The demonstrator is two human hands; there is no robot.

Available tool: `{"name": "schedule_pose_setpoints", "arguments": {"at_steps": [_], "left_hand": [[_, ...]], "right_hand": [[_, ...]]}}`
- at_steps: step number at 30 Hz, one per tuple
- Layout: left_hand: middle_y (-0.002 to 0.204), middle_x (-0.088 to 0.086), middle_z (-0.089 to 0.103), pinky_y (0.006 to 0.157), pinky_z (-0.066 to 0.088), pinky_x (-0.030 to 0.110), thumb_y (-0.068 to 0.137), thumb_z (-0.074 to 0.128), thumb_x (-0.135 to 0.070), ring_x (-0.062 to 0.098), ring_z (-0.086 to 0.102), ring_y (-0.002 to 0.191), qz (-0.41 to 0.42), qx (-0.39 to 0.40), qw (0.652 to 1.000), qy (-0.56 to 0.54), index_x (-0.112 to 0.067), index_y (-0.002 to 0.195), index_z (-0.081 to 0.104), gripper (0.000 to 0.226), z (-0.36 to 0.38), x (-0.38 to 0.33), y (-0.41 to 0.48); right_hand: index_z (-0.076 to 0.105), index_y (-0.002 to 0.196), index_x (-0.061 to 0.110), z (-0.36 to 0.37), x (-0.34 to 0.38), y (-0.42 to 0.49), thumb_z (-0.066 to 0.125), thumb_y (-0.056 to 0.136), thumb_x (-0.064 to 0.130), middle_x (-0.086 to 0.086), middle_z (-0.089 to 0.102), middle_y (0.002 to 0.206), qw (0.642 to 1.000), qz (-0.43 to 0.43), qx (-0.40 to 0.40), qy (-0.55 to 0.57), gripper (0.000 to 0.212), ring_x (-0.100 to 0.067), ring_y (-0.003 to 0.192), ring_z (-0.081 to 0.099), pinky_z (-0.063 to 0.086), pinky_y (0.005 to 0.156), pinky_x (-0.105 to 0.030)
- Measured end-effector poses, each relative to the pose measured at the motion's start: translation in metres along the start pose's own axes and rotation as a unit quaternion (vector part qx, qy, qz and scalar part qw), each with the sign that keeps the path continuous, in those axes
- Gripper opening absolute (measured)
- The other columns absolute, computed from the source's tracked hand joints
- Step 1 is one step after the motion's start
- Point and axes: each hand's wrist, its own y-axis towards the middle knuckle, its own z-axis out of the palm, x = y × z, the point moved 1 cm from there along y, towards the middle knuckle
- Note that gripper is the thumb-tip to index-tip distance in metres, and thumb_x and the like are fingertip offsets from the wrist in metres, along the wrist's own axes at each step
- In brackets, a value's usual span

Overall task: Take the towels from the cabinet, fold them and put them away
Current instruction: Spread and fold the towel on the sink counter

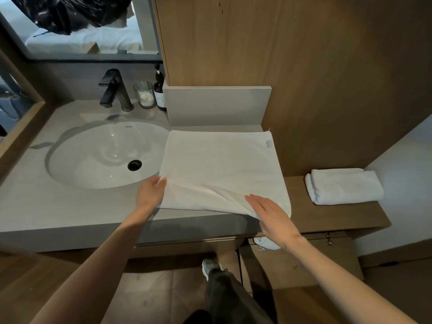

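A white towel (219, 167) lies spread flat on the grey counter (70, 206), right of the sink, its near right corner hanging over the front edge. My left hand (150, 191) pinches the towel's near left corner. My right hand (268, 216) rests on the near right edge with fingers straight and apart, palm down on the cloth. A folded white towel (343, 185) sits on the lower wooden ledge (299, 206) at the right. Below the counter edge, a bit of white cloth (266, 244) shows at the cabinet front.
A round white sink (102, 155) with a black faucet (114, 90) fills the counter's left. A glass (144, 94) and a dark bottle (160, 90) stand behind it. A wooden wall panel (280, 43) rises behind the towel. My leg and shoe (210, 267) are below.
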Motion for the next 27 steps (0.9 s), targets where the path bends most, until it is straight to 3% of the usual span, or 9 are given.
{"name": "schedule_pose_setpoints", "arguments": {"at_steps": [2, 5, 8, 10, 13, 17, 23, 27], "left_hand": [[0.092, 0.013, 0.064, 0.075, 0.036, 0.032, 0.096, 0.048, -0.026, 0.033, 0.058, 0.093, 0.0, -0.001, 1.0, -0.014, -0.005, 0.095, 0.065, 0.026, -0.001, -0.001, -0.001], [0.094, 0.009, 0.06, 0.08, 0.038, 0.033, 0.098, 0.048, -0.022, 0.027, 0.055, 0.093, 0.012, -0.001, 0.998, -0.067, -0.005, 0.105, 0.065, 0.025, -0.003, -0.004, -0.008], [0.104, 0.011, 0.063, 0.09, 0.043, 0.039, 0.098, 0.049, -0.026, 0.027, 0.057, 0.098, 0.013, 0.001, 0.993, -0.116, -0.007, 0.113, 0.062, 0.028, -0.01, 0.002, -0.011], [0.102, 0.012, 0.063, 0.083, 0.045, 0.038, 0.098, 0.049, -0.028, 0.025, 0.057, 0.09, 0.013, 0.009, 0.99, -0.143, -0.008, 0.112, 0.061, 0.027, -0.015, 0.006, -0.013], [0.09, 0.008, 0.06, 0.069, 0.043, 0.029, 0.1, 0.047, -0.026, 0.018, 0.054, 0.078, 0.02, 0.023, 0.978, -0.206, -0.007, 0.11, 0.058, 0.024, -0.024, 0.008, -0.021], [0.085, 0.0, 0.059, 0.079, 0.044, 0.032, 0.1, 0.047, -0.03, 0.014, 0.054, 0.079, 0.051, 0.023, 0.972, -0.23, -0.018, 0.097, 0.058, 0.016, -0.039, 0.012, -0.03], [0.087, -0.001, 0.06, 0.074, 0.043, 0.028, 0.1, 0.046, -0.03, 0.013, 0.055, 0.078, 0.074, 0.014, 0.98, -0.185, -0.017, 0.099, 0.056, 0.017, -0.045, 0.015, -0.043], [0.097, 0.008, 0.058, 0.071, 0.041, 0.031, 0.101, 0.044, -0.028, 0.019, 0.053, 0.083, 0.05, 0.01, 0.989, -0.135, -0.01, 0.107, 0.054, 0.022, -0.033, 0.013, -0.045]], "right_hand": [[0.028, 0.151, 0.024, -0.013, -0.002, -0.001, 0.052, 0.093, 0.004, 0.002, 0.035, 0.154, 0.999, 0.013, 0.019, 0.049, 0.066, -0.018, 0.14, 0.036, 0.021, 0.114, -0.024], [0.041, 0.144, 0.026, -0.037, -0.009, -0.004, 0.052, 0.096, 0.013, 0.006, 0.049, 0.143, 0.994, 0.047, 0.023, 0.099, 0.051, -0.015, 0.128, 0.048, 0.039, 0.104, -0.024], [0.06, 0.127, 0.022, -0.052, -0.015, -0.008, 0.057, 0.093, 0.014, 0.006, 0.065, 0.119, 0.984, 0.079, -0.064, 0.146, 0.035, -0.012, 0.104, 0.061, 0.051, 0.09, -0.024], [0.064, 0.121, 0.02, -0.057, -0.018, -0.011, 0.06, 0.091, 0.014, 0.006, 0.067, 0.11, 0.973, 0.09, -0.124, 0.172, 0.031, -0.007, 0.093, 0.061, 0.055, 0.083, -0.026], [0.064, 0.12, 0.021, -0.064, -0.018, -0.017, 0.066, 0.088, 0.014, 0.007, 0.069, 0.101, 0.945, 0.125, -0.184, 0.238, 0.032, -0.004, 0.081, 0.063, 0.053, 0.069, -0.016], [0.064, 0.111, 0.019, -0.077, -0.014, -0.019, 0.061, 0.093, 0.012, 0.01, 0.065, 0.094, 0.892, 0.167, -0.248, 0.34, 0.02, 0.0, 0.085, 0.06, 0.049, 0.065, -0.01], [0.06, 0.115, 0.016, -0.073, -0.014, -0.02, 0.052, 0.099, 0.022, 0.009, 0.06, 0.094, 0.848, 0.217, -0.226, 0.428, 0.019, -0.004, 0.087, 0.056, 0.044, 0.063, -0.006], [0.054, 0.114, 0.021, -0.058, -0.018, -0.016, 0.049, 0.1, 0.028, 0.006, 0.056, 0.101, 0.836, 0.258, -0.216, 0.434, 0.016, -0.003, 0.092, 0.052, 0.041, 0.068, -0.013]]}}
